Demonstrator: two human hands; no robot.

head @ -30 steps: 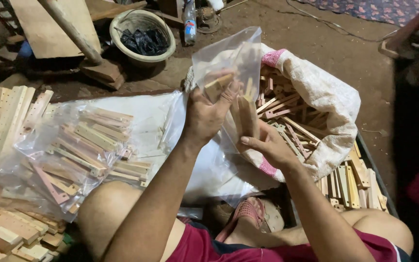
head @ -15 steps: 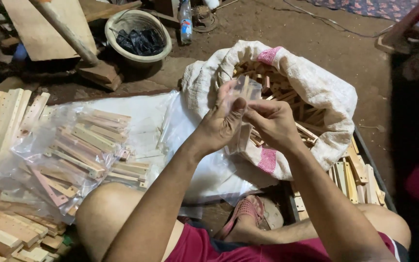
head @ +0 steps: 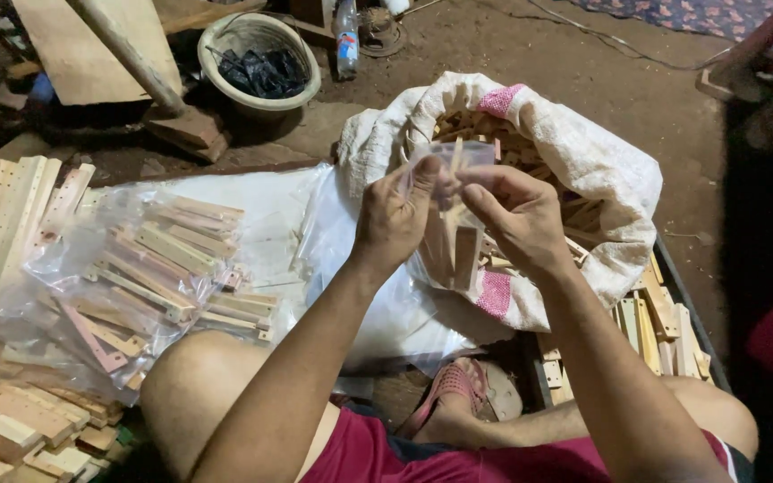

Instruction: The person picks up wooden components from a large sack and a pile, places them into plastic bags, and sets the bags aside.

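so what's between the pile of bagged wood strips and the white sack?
Head view: crumpled clear plastic sheeting lies between the bagged strips and the sack; the left forearm crosses above it.

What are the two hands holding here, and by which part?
Both hold one small clear plastic bag with wooden sticks inside. The left hand and right hand each have a pinch grip on its top edge, at the opening.
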